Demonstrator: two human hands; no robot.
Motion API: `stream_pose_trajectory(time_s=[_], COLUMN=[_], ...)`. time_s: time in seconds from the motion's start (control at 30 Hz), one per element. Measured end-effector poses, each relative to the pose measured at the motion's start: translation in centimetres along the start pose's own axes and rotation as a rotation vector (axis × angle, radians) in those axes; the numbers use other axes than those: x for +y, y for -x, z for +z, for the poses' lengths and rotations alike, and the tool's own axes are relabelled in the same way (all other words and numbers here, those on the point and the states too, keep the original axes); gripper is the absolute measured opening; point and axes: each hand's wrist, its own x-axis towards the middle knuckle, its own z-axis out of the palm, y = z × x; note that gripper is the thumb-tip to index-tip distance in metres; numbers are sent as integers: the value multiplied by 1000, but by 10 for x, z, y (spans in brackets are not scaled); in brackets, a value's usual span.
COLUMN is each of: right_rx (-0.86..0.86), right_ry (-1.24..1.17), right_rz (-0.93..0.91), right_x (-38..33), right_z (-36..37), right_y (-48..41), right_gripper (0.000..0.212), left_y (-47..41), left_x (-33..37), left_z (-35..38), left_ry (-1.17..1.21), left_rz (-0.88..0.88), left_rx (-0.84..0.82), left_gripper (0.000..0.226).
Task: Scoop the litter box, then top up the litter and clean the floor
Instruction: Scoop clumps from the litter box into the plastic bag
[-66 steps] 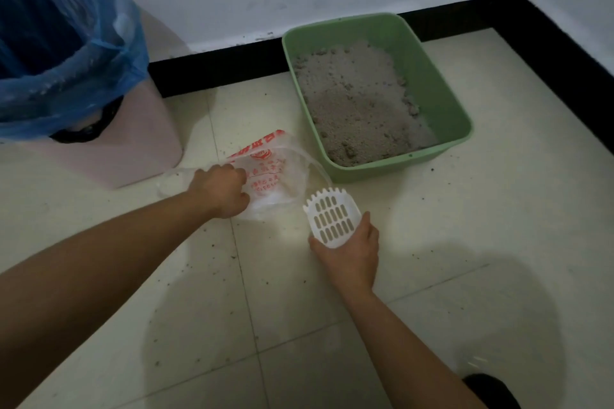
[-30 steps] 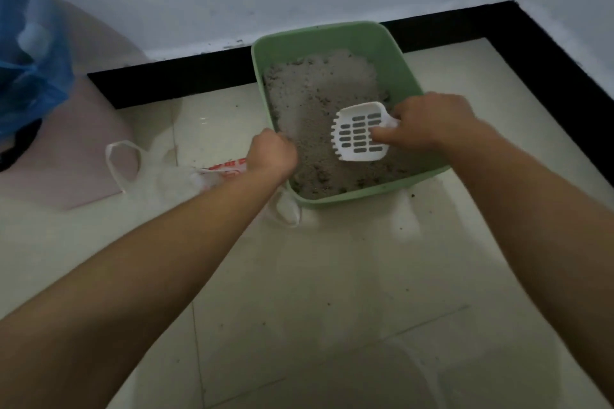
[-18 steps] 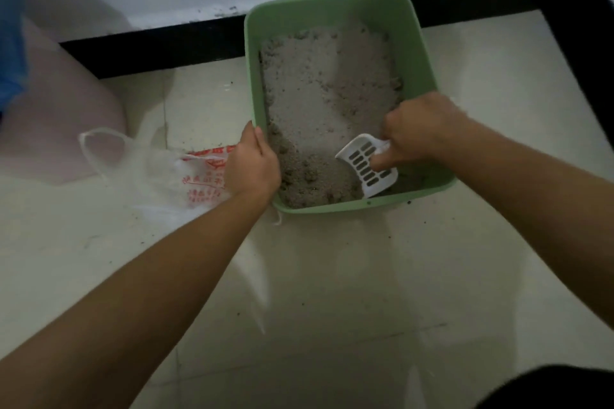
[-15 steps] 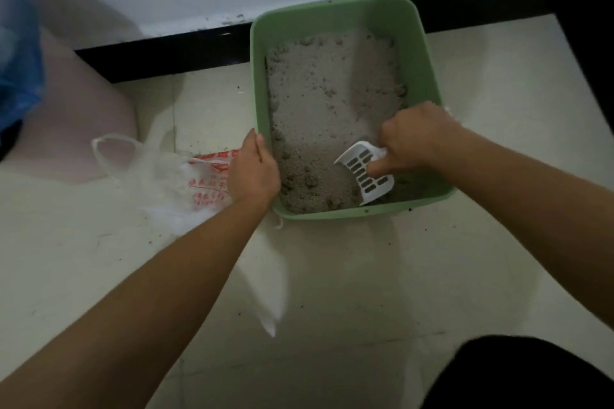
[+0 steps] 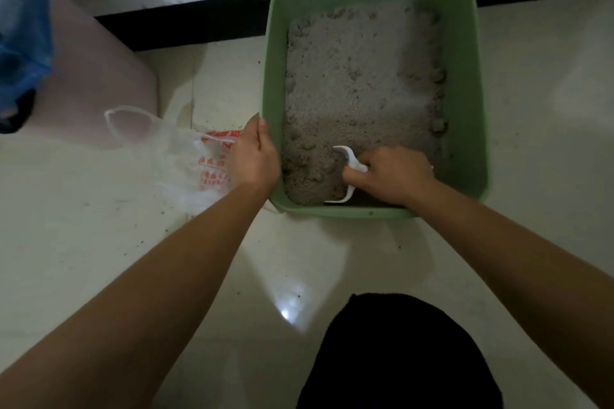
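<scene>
1. Digging has begun: the right hand (image 5: 392, 176), fingers clamped round the handle, has driven the scoop (image 5: 347, 161) down into the litter (image 5: 358, 76) at the near end of the litter box (image 5: 274, 43). A second ago the scoop was held flat above the surface.
2. The scoop now stands on edge, with litter heaped against its left side. Judgement: first scooping pass under way, nothing lifted out yet; topping up and floor cleaning remain.
3. The left hand (image 5: 254, 156) has shifted from the near-left corner to the box's left wall, thumb at the rim, probably steadying it.
4. A dark shape (image 5: 398, 352), perhaps a knee, has come into view at the bottom edge.
5. Hidden: the scoop's slotted face is buried, so any catch is unknown. The handle is covered by the right hand.
6. Cannot tell whether the left fingers curl over the rim or also pinch the plastic bag (image 5: 186, 159) lying just beside.
7. Clumps along the far right wall are dim.
8. The pink bin (image 5: 99, 76) and blue liner (image 5: 23, 26) are cut off at the left.
</scene>
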Motion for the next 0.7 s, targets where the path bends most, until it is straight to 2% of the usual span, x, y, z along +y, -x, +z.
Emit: stream_pose_trajectory(time_s=[0.23, 0.43, 0.7], right_rx=[50, 226, 90], right_ry=[-62, -27, -221], right_rz=[44, 128, -11], right_x=[0, -4, -4], right_z=[10, 6, 7], right_y=[-3, 1, 4], right_gripper=[51, 41, 29], left_y=[-5, -6, -5], left_x=[-9, -11, -6], left_z=[4, 6, -2], left_ry=[91, 69, 74], left_rz=[77, 87, 131], left_rx=[3, -6, -51], left_gripper=[35, 41, 36])
